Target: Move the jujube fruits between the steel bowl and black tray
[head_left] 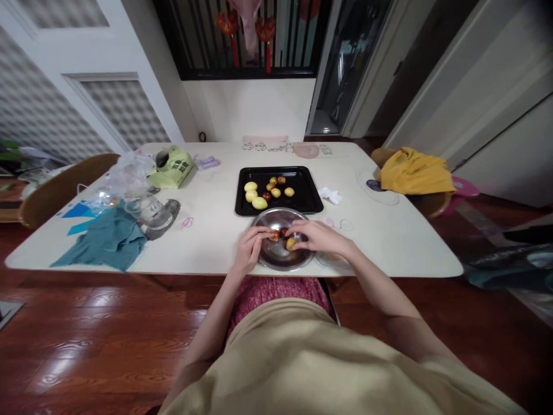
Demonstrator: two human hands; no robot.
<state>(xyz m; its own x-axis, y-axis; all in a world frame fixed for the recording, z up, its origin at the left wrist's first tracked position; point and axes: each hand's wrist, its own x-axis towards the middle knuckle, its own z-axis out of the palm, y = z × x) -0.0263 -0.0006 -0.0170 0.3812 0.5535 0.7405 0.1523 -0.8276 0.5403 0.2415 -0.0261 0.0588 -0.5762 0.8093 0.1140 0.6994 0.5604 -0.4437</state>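
Note:
A round metal bowl (280, 262) stands at the table's near edge, with several small jujube-like fruits inside. My left hand (250, 245) reaches over the bowl's left rim, its fingertips closed against a reddish-brown jujube (275, 236). From the right, my right hand (317, 236) bends into the bowl, thumb and fingers curled around a yellow-brown jujube (291, 244). Between the two hands lies a dark red jujube (283, 232), close to the right fingertips. Just behind the bowl, a black tray (302, 204) carries larger yellow-green fruits (260, 203) at its left and several smaller jujubes (275, 192).
On the white table (207, 242), a teal cloth (103, 239), clear plastic bags (123, 178) and a green paper box (175, 167) lie to the left. Crumpled white tissue (330, 195) sits right of the tray. A yellow cloth (415, 172) hangs over the chair at right.

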